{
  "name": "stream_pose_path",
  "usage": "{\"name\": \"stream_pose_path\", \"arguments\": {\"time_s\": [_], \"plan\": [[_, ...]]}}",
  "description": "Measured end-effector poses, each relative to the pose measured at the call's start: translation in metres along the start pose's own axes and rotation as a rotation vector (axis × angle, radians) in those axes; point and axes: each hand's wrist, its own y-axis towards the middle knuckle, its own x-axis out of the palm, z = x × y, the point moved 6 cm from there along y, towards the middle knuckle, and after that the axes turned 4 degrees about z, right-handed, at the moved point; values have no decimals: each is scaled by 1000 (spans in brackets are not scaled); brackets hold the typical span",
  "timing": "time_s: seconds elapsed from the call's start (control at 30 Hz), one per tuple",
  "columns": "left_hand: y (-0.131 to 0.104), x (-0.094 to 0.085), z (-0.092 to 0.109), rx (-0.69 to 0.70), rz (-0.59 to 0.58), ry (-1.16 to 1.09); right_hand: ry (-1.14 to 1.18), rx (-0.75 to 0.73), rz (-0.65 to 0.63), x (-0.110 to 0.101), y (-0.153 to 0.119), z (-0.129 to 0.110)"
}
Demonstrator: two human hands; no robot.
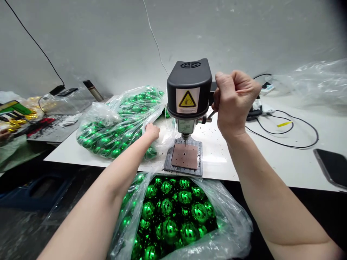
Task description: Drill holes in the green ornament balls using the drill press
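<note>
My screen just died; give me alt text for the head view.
The right hand grips the lever of a drill press; the left hand is at a clear bag of green balls. A second bag, open, sits nearer the camera.

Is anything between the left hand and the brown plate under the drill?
Yes: loose clear plastic by the bag of green balls lies between the left hand and the brown plate, just left of the drill. Above the plate itself hangs the drill bit.
</note>
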Motion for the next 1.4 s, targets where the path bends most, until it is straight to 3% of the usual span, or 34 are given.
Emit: {"name": "stream_pose_path", "arguments": {"time_s": [0.17,0.23,0.33,0.5,0.63,0.77,1.17,1.27,1.4], "plan": [[-24,-26,3,147,98,-192,-31,-24,33,0,1,0],[-38,-33,3,157,184,-419,-51,-45,43,0,1,-1],[-59,-35,-3,65,267,-848,-64,-45,40,1,1,-2],[-85,-23,-4,-149,104,-1490,-52,-35,38,0,0,-5],[-103,-21,9,-235,-56,-1754,-39,-38,34,0,-1,-6],[-118,-13,26,-216,-121,-1771,-61,-35,45,-1,0,-4],[-125,31,71,44,-56,-1550,-108,-9,14,0,-3,-2],[-122,38,73,42,-34,-1556,-108,-1,19,-1,-3,-2],[-115,36,59,-34,132,-1518,-90,28,10,0,-3,-1]]}}
